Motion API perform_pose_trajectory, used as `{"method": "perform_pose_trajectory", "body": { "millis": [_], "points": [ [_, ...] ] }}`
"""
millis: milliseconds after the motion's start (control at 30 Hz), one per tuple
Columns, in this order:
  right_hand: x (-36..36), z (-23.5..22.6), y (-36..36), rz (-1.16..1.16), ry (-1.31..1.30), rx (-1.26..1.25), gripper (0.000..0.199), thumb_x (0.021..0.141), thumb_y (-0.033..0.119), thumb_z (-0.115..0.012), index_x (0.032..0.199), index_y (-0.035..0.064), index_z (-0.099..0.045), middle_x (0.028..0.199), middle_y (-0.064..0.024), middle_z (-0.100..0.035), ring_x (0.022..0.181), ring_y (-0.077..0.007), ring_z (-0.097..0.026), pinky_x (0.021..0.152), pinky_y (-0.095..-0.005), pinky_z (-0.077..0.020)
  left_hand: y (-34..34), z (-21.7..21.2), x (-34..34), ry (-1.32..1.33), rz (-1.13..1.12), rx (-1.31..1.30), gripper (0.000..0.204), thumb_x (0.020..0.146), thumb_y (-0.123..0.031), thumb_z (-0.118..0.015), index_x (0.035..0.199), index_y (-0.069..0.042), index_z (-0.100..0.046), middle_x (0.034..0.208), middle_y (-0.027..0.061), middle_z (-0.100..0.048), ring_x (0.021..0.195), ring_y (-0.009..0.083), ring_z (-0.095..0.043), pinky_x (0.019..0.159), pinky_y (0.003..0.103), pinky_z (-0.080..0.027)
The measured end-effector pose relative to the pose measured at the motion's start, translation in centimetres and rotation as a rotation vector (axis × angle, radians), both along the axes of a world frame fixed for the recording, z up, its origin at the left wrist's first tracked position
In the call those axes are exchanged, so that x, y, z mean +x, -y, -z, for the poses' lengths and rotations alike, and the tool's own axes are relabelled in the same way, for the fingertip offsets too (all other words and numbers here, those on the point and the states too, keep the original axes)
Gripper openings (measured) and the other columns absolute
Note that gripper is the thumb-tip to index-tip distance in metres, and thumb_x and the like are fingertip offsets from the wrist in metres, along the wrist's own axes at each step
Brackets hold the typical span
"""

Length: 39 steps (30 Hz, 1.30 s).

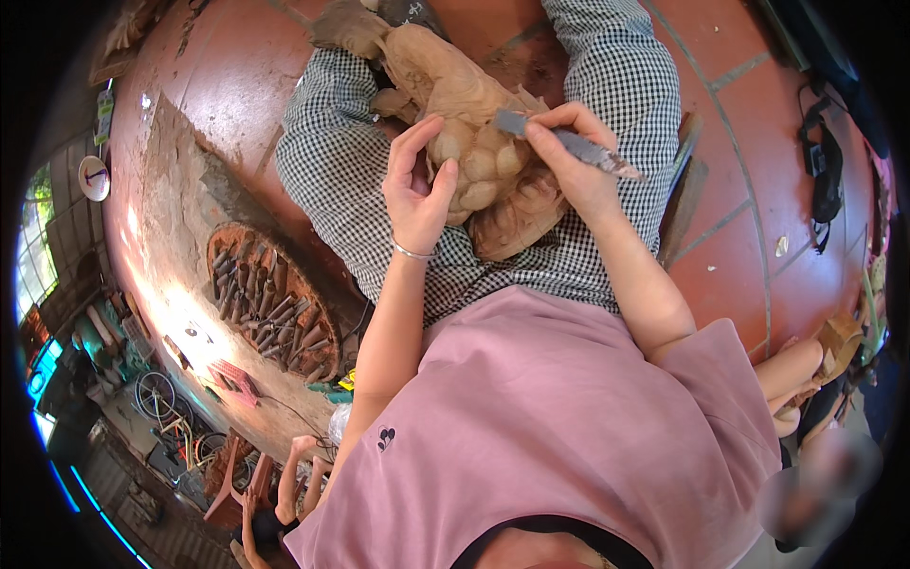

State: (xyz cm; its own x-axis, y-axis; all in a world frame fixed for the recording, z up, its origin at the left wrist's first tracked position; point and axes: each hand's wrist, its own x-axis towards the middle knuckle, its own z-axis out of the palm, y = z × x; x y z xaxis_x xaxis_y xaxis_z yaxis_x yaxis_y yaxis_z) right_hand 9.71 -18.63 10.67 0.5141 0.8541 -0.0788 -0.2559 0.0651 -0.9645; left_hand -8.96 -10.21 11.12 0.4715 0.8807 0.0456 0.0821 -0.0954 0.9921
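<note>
A carved piece of light brown wood (474, 161) lies across my lap, with a cluster of rounded bulges and a longer part stretching to the upper left. My left hand (417, 185) rests at the left side of the bulges, thumb and fingers curled against the wood. Between thumb and fingers of my right hand (578, 161) is a long grey strip-like tool (597, 154). One end is flat and squared, close over the carving's upper right; the other is ragged and tapers off to the right. Its exact kind is unclear.
A round basket (334, 353) full of chisel-like tools stands on the floor at my left. Red tiles (720, 180) lie at right, with a black strap (827, 171) on them. Other people's limbs (801, 370) show at both lower sides. A bicycle (161, 398) stands far left.
</note>
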Motion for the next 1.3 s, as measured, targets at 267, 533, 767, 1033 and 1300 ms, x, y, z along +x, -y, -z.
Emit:
{"method": "perform_pose_trajectory", "body": {
  "millis": [267,533,767,1033,1300],
  "points": [
    [-2.3,-2.5,-1.0,-0.038,0.541,0.059,0.011,0.080,0.011,-0.079,0.085,0.0050,-0.071,0.079,-0.0041,-0.069,0.076,-0.0199,-0.062,0.069,-0.0312,-0.0487,0.0,1.2,0.0,0.032,-0.067,0.038,0.039,0.089,-0.007,-0.070,0.125,0.004,-0.061,0.131,0.0138,-0.059,0.125,0.0244,-0.056,0.109,0.035,-0.042],
    [-2.1,-3.7,-0.6,-0.134,0.578,0.069,0.013,0.078,0.005,-0.077,0.081,-0.0006,-0.065,0.090,-0.0098,-0.066,0.076,-0.0216,-0.064,0.067,-0.0306,-0.0503,0.0,1.5,0.2,-0.041,-0.062,0.185,0.053,0.078,-0.012,-0.084,0.123,0.002,-0.061,0.130,0.0133,-0.058,0.122,0.0247,-0.057,0.105,0.034,-0.046],
    [-2.4,-2.9,-1.0,-0.129,0.621,0.172,0.013,0.079,0.000,-0.075,0.083,-0.0023,-0.064,0.090,-0.0110,-0.066,0.075,-0.0209,-0.065,0.065,-0.0283,-0.0510,0.2,1.7,0.6,0.084,-0.113,0.048,0.055,0.076,-0.015,-0.086,0.123,0.000,-0.062,0.130,0.0132,-0.059,0.122,0.0256,-0.057,0.105,0.035,-0.046],
    [-2.6,-3.4,-1.4,-0.133,0.625,0.192,0.012,0.080,0.001,-0.076,0.083,-0.0024,-0.066,0.088,-0.0120,-0.067,0.077,-0.0218,-0.067,0.065,-0.0293,-0.0528,0.4,1.9,0.8,0.163,-0.128,-0.034,0.057,0.077,-0.010,-0.084,0.127,0.002,-0.059,0.130,0.0121,-0.058,0.122,0.0226,-0.057,0.107,0.034,-0.045],
    [-3.0,-4.0,-1.5,-0.154,0.708,0.193,0.010,0.078,-0.001,-0.076,0.083,-0.0007,-0.067,0.091,-0.0124,-0.067,0.076,-0.0234,-0.067,0.064,-0.0299,-0.0530,0.3,2.0,0.5,0.080,-0.133,0.077,0.057,0.077,-0.014,-0.084,0.126,0.000,-0.060,0.128,0.0140,-0.060,0.120,0.0274,-0.059,0.104,0.036,-0.047]
  ]
}}
